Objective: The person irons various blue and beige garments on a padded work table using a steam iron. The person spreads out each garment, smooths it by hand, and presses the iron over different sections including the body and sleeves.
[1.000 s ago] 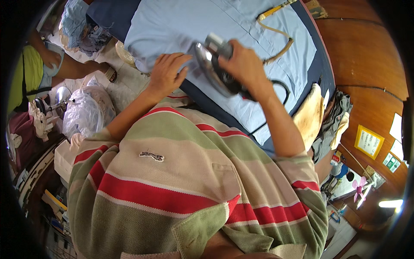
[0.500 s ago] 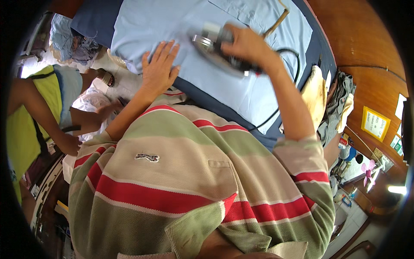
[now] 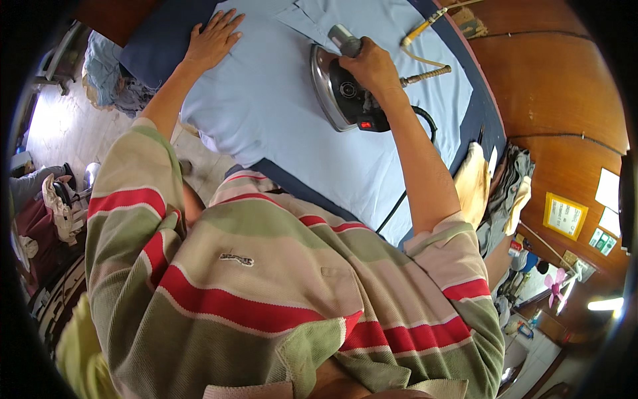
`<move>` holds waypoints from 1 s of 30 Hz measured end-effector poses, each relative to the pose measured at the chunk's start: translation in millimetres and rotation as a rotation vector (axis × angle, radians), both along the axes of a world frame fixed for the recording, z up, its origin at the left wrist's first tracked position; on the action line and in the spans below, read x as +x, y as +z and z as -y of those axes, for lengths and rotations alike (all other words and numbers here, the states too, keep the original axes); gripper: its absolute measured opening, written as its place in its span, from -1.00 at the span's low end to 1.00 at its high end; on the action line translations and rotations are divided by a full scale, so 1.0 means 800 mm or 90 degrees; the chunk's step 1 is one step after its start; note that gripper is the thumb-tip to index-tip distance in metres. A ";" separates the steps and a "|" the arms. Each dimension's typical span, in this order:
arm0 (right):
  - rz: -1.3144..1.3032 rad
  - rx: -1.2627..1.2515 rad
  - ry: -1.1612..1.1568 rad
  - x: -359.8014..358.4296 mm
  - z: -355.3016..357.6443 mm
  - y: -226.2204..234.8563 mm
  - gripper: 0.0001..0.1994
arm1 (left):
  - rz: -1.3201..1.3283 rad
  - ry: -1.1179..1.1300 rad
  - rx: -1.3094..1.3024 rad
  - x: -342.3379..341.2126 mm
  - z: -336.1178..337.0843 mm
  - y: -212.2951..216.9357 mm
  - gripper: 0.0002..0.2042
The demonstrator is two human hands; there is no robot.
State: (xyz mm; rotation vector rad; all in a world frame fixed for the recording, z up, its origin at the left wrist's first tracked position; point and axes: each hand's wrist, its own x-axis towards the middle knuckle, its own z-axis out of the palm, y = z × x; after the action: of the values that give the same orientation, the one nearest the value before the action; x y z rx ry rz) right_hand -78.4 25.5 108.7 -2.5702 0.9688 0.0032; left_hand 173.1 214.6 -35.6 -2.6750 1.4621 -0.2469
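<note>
My right hand [image 3: 373, 68] is closed round the handle of an electric iron [image 3: 345, 96]. The iron has a shiny metal edge, a black body, a grey knob-like part and a glowing red light; it rests on a light blue garment [image 3: 266, 100]. My left hand [image 3: 214, 40] lies flat at the garment's far left, fingers spread, well apart from the iron. Beneath the garment is a dark navy cover [image 3: 163, 40] on the pressing table. From the iron's rear a black cord [image 3: 428, 120] runs down toward the near edge.
A pale tube with a wrapped section [image 3: 428, 74] lies over the far right of the garment. Folded clothes [image 3: 508, 186] hang at the right by a wooden wall [image 3: 558, 86]. Crumpled cloth [image 3: 103, 66] sits at the far left. Yellow-green clothing [image 3: 83, 346] shows at lower left.
My left hand has moved farther away and left across the garment. The iron, blurred before, now shows sharply, its angle turned. The person in yellow-green has moved from the left side to lower left.
</note>
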 end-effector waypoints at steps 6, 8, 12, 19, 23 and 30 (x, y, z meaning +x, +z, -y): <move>0.008 0.030 0.026 0.096 -0.012 0.006 -0.46 | -0.077 0.018 -0.003 -0.004 -0.007 0.008 -0.53; 0.013 0.030 0.016 0.122 -0.010 0.004 -0.42 | -0.081 0.013 -0.009 -0.005 -0.007 0.009 -0.53; 0.005 0.033 0.013 0.140 -0.001 -0.002 -0.44 | -0.090 0.017 0.006 -0.008 -0.003 0.019 -0.52; -0.002 0.033 -0.009 0.120 0.001 -0.009 -0.47 | -0.077 0.017 -0.003 0.001 -0.010 0.010 -0.52; -0.003 0.032 -0.021 0.105 0.006 -0.004 -0.49 | -0.077 -0.001 -0.036 -0.003 -0.005 0.004 -0.52; -0.009 0.071 0.007 0.137 -0.009 0.002 -0.56 | -0.054 -0.013 -0.026 0.004 -0.003 0.004 -0.52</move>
State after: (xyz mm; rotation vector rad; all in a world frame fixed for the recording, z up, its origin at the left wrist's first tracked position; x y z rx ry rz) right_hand 31.1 32.5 110.5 -2.4764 0.9316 0.0759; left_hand 176.3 216.8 -32.6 -2.7368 1.5239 -0.1683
